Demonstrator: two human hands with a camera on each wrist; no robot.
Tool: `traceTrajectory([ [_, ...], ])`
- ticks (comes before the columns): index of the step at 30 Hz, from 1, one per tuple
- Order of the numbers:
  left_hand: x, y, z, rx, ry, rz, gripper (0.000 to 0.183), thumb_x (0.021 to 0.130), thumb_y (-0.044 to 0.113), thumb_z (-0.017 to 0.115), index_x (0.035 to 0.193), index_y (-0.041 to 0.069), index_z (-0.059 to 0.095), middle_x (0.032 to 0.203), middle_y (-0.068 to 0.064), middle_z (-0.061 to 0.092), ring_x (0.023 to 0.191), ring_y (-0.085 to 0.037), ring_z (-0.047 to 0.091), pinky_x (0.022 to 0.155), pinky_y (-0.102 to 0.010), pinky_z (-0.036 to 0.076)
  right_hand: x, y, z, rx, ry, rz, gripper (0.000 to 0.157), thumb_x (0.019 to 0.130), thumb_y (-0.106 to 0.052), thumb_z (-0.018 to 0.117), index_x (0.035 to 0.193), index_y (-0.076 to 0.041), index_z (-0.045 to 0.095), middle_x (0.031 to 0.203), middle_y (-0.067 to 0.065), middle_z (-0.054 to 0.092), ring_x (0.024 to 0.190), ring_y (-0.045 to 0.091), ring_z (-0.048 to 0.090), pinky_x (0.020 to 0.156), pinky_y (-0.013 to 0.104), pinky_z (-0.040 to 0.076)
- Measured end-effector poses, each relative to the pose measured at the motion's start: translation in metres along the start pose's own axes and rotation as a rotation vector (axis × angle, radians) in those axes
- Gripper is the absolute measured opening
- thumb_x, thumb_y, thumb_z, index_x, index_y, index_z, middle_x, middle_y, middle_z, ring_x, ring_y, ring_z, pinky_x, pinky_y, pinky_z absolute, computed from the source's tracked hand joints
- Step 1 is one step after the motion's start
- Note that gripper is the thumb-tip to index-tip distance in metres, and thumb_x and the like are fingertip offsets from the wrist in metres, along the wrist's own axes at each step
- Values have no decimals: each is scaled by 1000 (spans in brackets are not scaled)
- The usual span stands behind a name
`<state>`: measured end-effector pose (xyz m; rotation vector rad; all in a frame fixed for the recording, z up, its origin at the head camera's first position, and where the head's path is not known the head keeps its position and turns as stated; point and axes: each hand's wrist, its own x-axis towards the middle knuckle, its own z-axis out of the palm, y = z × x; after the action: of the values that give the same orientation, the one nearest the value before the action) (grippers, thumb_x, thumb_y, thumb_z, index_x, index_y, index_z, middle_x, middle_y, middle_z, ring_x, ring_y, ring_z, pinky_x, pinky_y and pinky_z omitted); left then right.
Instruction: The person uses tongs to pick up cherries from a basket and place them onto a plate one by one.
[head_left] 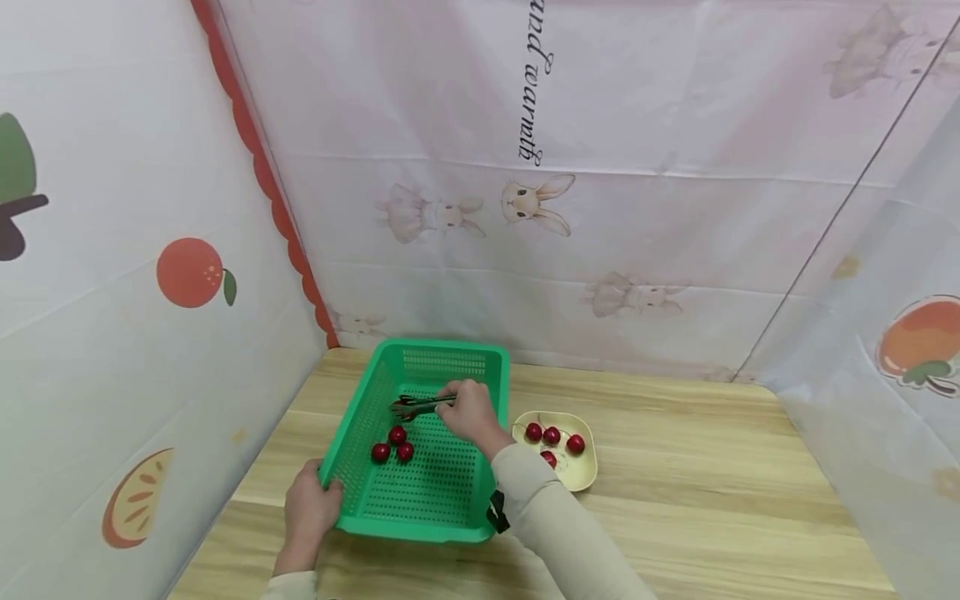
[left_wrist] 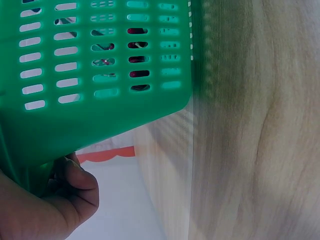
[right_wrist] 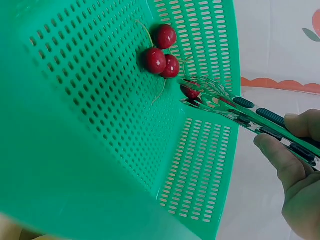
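Note:
A green perforated plastic basket (head_left: 416, 531) stands on the wooden table. My left hand (head_left: 311, 507) grips its rim at the left, near the front corner; in the left wrist view the thumb and curled fingers (left_wrist: 82, 182) are at that rim. Over the basket, my right hand (head_left: 471, 410) holds metal tongs (right_wrist: 265, 119) with dark grip pads. Between the tong tips is a red cherry (right_wrist: 190, 90), close to the basket floor. Beside it, three cherries (right_wrist: 155, 61) with stems lie together on the basket floor.
To the right of the basket, partly behind my right sleeve (head_left: 555, 517), is a pale yellow dish (head_left: 583, 475) with several cherries (head_left: 552, 436). Printed cloth walls (head_left: 450, 317) rise at the table's back and sides. Bare wood (head_left: 697, 467) extends right of the dish.

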<state>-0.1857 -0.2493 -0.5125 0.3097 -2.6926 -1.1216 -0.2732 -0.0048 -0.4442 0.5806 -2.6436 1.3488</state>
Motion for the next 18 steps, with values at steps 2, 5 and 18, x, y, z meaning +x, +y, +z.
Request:
traceTrajectory([
  [2,0,0,-1,-2,-1,0,37,84,-1,51,117,-17,45,99,-32,56,81,-38,55,69,-51,45,-1,0,-2,-7,13,-16,19,85,0,58,101,3,68,37,-7,35,29,1,18,35,20,22],
  [5,0,-1,-1,-3,3,-4,37,84,-1,52,117,-17,46,99,-32,56,82,-39,55,70,-51,45,-4,2,-6,-6,17,-22,18,84,-1,60,99,2,69,38,-6,38,31,3,21,36,19,24],
  [18,1,1,-1,-5,-18,-33,38,85,0,51,119,-18,44,100,-33,55,84,-39,56,69,-51,47,-31,9,-48,138,88,94,15,84,-5,65,98,-2,69,68,1,63,41,7,39,39,24,35],
])
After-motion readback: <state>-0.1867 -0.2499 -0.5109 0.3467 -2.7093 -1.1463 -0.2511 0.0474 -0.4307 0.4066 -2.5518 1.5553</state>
